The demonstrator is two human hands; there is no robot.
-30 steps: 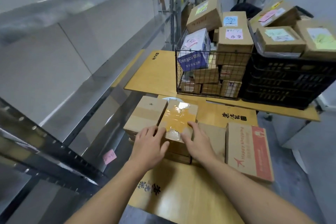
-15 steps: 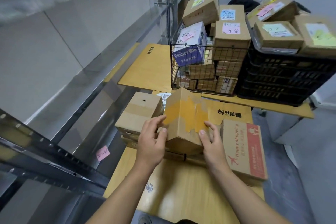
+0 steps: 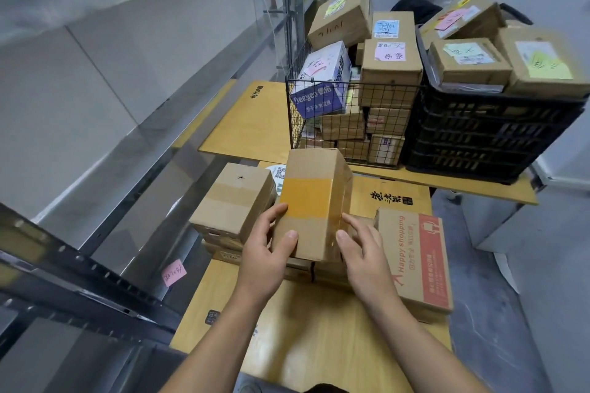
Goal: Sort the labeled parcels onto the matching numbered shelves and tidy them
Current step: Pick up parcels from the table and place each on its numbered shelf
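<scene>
The shelves [image 3: 134, 124] stood bare along the left, one rail carrying a pink note [image 3: 174, 272] whose writing was too small to read. On the table [image 3: 306, 329], the crate [image 3: 491, 137] and the wire basket [image 3: 322, 124] were heaped with parcels bearing handwritten pink, blue, green and yellow slips; none could be read with confidence, though a blue box [image 3: 321, 86] showed inverted print.

Nearer, a flat carton [image 3: 418, 258] read "Happy shopping" in red. The table itself carried black brush characters [image 3: 388, 198].

The parcel [image 3: 314, 204] in hand stood on end atop a low stack of boxes at the table's middle, beside a taped box [image 3: 236, 198]. It was plain corrugated card with a broad orange tape band; no label showed on the faces in view. It looked stiff and probably light, since fingertips alone steadied it. The glossy tape could be slippery, so bare card at the lower corners seemed the better hold.

The left hand [image 3: 265, 260] closed its grip on the lower left edge, thumb on the front. The right hand [image 3: 362, 252] pressed fingertips to the lower right edge, more loosely.
</scene>
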